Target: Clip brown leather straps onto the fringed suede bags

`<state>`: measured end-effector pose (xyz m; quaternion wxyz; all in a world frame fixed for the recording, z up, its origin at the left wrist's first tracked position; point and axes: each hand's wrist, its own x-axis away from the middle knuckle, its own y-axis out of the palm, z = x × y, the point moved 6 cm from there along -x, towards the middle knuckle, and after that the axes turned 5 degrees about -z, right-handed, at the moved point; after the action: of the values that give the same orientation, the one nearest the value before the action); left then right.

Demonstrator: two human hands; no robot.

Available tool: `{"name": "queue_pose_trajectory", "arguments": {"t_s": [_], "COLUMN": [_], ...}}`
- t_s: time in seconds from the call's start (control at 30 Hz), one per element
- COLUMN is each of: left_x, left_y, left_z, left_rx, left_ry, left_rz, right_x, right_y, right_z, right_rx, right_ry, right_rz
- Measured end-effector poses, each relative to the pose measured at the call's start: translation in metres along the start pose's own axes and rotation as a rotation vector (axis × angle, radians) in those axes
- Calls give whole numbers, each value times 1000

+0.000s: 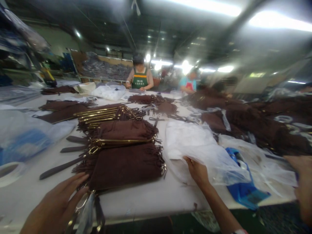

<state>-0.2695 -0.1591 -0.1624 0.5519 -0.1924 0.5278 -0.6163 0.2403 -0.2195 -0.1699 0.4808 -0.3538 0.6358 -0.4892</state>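
Brown fringed bags [126,165] with gold frames lie in an overlapping row on the white table [136,203]. At the lower left, my left hand [57,203] is beside the nearest bag, fingers spread, over a gold clasp and dark straps [97,211] that hang at the table's front edge. My right hand [197,170] reaches to the near edge of a stack of thin white sheets or bags [192,139], fingers together on that edge. Grey strap ends [62,166] stick out left of the bags.
A blue tape dispenser [246,191] stands at the right front edge. Clear plastic [21,136] lies at the left, with a tape roll [11,172]. Brown bags [263,126] pile up at the right. A person's arm [303,185] is at the far right; people [140,78] work across the table.
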Motion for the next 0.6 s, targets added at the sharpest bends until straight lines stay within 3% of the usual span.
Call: {"name": "queue_pose_trajectory", "arguments": {"t_s": [0.13,0.3,0.47,0.6], "left_x": [-15,-20,-29,-39], "left_y": [12,50,89,88], "left_z": [83,178,221,244], "left_rx": [62,233,309,477], "left_ry": [146,293,300,365], "left_rz": [-55,-228,-511,-551], "right_x": [23,55,70,83], "right_y": [-19,-27,-34,-66], "right_z": [-21,-42,-39,-52], "right_rx": [13,-67,-350,-702], "right_ry": [-89,-189,-118,-38], "right_rz": [36,23,-49,-192]}}
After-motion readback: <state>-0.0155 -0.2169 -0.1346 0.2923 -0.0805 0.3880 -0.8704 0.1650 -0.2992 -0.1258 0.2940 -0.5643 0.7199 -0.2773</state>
